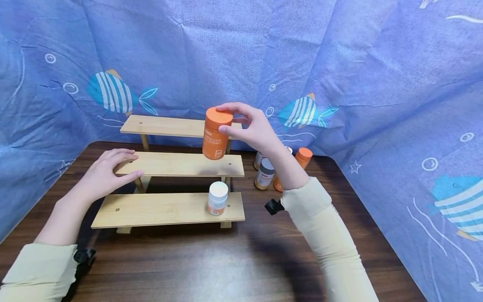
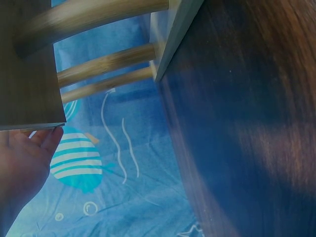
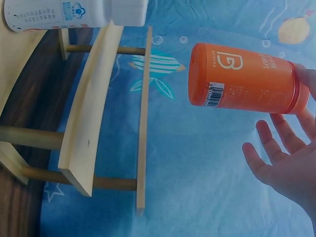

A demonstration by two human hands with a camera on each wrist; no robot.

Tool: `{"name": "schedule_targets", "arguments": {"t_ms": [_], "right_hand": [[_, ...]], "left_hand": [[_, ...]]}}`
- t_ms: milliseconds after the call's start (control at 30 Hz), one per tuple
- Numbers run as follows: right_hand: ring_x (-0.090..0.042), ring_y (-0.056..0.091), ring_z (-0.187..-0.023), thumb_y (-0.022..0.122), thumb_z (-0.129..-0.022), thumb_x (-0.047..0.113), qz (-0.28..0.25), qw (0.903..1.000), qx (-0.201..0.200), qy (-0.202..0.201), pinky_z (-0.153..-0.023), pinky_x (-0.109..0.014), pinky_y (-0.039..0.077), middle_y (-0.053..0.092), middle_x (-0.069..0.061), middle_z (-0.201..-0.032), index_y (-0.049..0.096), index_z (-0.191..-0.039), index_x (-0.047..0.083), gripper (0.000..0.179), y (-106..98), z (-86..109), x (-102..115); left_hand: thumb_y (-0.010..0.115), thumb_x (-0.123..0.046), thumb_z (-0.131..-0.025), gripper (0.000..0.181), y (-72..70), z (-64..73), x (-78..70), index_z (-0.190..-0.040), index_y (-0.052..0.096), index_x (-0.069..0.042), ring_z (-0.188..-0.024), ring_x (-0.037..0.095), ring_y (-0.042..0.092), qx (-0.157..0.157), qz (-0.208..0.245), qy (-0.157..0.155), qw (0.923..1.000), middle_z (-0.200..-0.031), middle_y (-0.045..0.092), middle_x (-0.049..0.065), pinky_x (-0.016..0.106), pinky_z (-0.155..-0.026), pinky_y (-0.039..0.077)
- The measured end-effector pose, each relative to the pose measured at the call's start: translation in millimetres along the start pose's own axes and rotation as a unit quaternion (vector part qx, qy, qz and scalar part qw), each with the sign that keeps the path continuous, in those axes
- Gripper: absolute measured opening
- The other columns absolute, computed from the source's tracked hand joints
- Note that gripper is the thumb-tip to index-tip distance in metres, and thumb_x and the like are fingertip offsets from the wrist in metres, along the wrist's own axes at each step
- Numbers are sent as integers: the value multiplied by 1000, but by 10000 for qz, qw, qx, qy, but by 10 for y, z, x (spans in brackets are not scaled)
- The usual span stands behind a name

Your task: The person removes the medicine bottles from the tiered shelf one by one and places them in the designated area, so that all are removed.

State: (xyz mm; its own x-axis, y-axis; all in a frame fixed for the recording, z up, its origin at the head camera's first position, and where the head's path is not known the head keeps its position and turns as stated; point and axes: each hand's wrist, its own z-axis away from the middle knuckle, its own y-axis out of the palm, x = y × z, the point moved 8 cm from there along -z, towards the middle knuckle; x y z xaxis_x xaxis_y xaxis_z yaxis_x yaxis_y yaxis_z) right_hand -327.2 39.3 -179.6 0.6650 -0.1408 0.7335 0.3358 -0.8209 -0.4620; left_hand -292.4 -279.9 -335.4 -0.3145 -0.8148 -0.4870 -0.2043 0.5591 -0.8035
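My right hand [image 1: 256, 128] pinches an orange supplement bottle [image 1: 215, 140] by its lid, thumb on one side and fingertips on the other. The bottle hangs upright, overlapping the right part of the top and middle shelves in the head view. Its barcode and white print show in the right wrist view, where the bottle [image 3: 242, 79] is off the boards. My left hand [image 1: 103, 172] rests at the left end of the middle shelf [image 1: 181, 164], thumb and fingers spread. A white bottle [image 1: 217, 198] with an orange-and-white label stands on the lowest shelf [image 1: 158, 208], near its right end.
The three-step wooden rack stands on a dark wood table [image 1: 188, 260]. Behind my right forearm are more bottles: a grey-capped one [image 1: 265, 174], an orange one [image 1: 304, 155] and others partly hidden. A blue fish-print cloth [image 1: 234, 54] hangs around the back and sides.
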Motion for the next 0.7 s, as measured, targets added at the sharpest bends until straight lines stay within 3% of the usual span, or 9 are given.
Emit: {"name": "schedule_targets", "arguments": {"t_ms": [300,533,700], "right_hand": [[-15,53,-115,67,-84,3,-53,9995,-323,40,-100,-38,43,61,-10,-122,59,-122,-1,39,-185,219,273],[-19,52,-117,69,-83,4,-223,9977,-542,-326,-102,-37,42,62,-5,-120,61,-121,2,39,-355,324,130],[-21,53,-116,68,-81,-2,-223,9967,-694,-346,-103,-39,40,62,-6,-121,60,-121,-1,41,-442,449,163]], "left_hand": [[72,-44,-80,58,-2,5,2,-123,58,-7,-129,44,31,8,2,-20,10000,-137,45,16,66,-99,25],[71,-44,-81,58,-7,13,3,-123,58,-6,-129,44,31,7,-7,-37,10000,-137,44,17,66,-99,25],[72,-44,-80,57,-3,1,-5,-122,58,-6,-129,44,32,-22,-9,3,10000,-137,45,16,66,-99,25]]}}
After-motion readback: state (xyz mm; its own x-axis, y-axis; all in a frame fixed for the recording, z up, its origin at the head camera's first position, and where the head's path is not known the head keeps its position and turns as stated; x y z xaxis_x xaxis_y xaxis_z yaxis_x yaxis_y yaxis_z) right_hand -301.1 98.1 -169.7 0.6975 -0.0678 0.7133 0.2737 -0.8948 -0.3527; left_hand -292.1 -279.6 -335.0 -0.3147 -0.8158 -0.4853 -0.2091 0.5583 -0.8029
